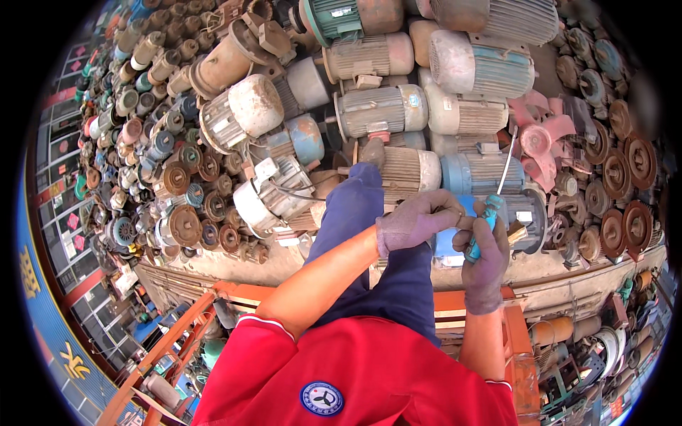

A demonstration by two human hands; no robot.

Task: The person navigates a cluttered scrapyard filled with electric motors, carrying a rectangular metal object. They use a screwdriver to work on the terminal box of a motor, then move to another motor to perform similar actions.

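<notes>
Red cloth comes first: the worker's shirt (369, 373), a round badge (321, 399) on its chest, on the near side of the screwdriver (493, 204). Orange metal framing (521, 362) also stands nearer than that tool, by the worker's sides. The right hand (489, 266), in a greyish-purple glove, has its grip wrapped round the handle, so the screwdriver sits in that palm. The left hand (410, 223), gloved alike, comes across to just left of the handle, fingertips gathered close by the right fingers; from here I cannot tell whether its grip pinches anything.

The screwdriver's long axis runs away from the body, leaning slightly rightward, shaft at the far end and butt toward the worker. The right hand is nearer, being on it. Its handle is bright turquoise with an uneven outline; the shaft is slim, straight and pale.

Left of the screwdriver are dark blue trousers (344, 213). Beyond its handle lies a blue-ended motor (462, 172), and right of its tip a pink bladed casting (536, 140). Farther right stand rusty discs (616, 176). Far to its left spreads a heap of small motors (163, 142), and past that a windowed building (71, 248).
</notes>
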